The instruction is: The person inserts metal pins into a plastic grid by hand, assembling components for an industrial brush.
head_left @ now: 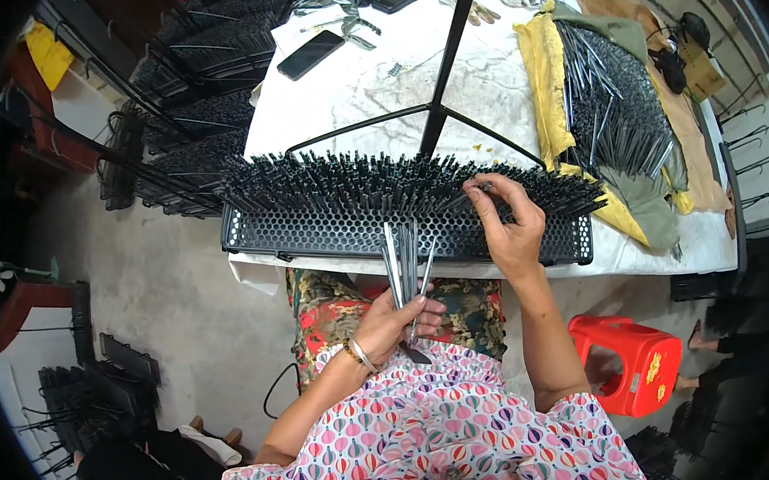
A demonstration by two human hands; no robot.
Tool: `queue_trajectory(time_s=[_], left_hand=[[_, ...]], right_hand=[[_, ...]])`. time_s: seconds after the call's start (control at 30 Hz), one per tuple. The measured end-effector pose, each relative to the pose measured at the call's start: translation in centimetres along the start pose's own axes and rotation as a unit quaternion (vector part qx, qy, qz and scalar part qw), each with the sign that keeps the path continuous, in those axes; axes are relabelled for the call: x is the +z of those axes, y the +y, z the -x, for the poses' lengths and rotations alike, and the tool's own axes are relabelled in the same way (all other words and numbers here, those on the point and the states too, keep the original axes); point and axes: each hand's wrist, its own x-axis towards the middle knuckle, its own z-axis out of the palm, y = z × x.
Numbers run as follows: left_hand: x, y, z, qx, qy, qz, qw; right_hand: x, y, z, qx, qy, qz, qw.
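Note:
A long black perforated metal rack (338,233) lies along the near edge of the white table (362,86), filled with rows of thin dark metal pins standing in its holes. My left hand (396,323) is shut on a small bundle of metal pins (406,261) held upright just below the rack. My right hand (509,224) reaches over the rack's right part and pinches one pin (476,189) among the standing pins.
A heap of loose pins (615,110) lies on yellow and green cloths at the table's right. Two phones (311,53), a black tripod stand (444,79) and small tools are on the table. Stacked black racks (197,83) stand at left, a red stool (633,360) at lower right.

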Motion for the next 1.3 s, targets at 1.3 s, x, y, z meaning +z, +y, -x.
queue_trajectory(time_s=[1.3], left_hand=[[0.0,0.8,-0.5,-0.002,0.021,-0.013,1.000]], right_hand=[[1.0,-0.6,-0.2,-0.209,-0.048,0.140,0.967]])
